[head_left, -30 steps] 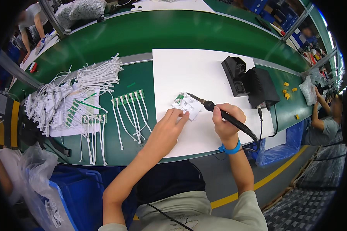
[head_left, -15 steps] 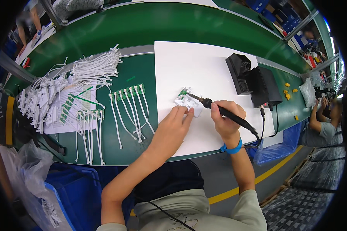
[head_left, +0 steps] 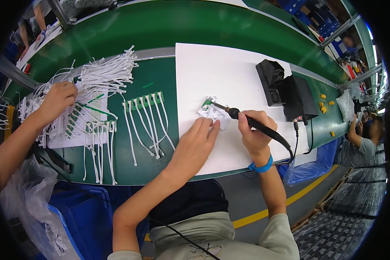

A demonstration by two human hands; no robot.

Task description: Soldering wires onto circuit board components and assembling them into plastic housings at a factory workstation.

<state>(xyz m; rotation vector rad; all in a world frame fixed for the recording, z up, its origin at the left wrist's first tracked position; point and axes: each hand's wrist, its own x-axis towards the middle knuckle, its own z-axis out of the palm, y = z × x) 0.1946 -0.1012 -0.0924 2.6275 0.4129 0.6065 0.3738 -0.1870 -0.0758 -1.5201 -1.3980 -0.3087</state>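
On the white sheet (head_left: pixel 229 69), closer to its left edge than its right and about midway between far and near edges: a small white plastic piece (head_left: pixel 216 113), set askew, with openings or raised details on top (too fine to make out). At its far left end, a small green circuit board (head_left: pixel 206 103), flecked with paler spots. Closed on the near end of the piece, the thumb and fingers of the left hand (head_left: pixel 196 141), covering that part. Wrapped firmly around the handle of a black soldering iron (head_left: pixel 233 113), the fingers of the right hand (head_left: pixel 254 139), with a blue band (head_left: pixel 261 165) at the wrist. Pointing at the board with the iron's thin tip; cannot tell whether touching or just above. Partly lost behind the wrist, the looping cable (head_left: pixel 286 149). Toward the left end of the workbench (head_left: pixel 160 73), half covering a pile of white parts (head_left: pixel 35 103), another person's hand (head_left: pixel 58 102); cannot tell whether gripping anything (fingertips buried, body cut off by the dark rim).
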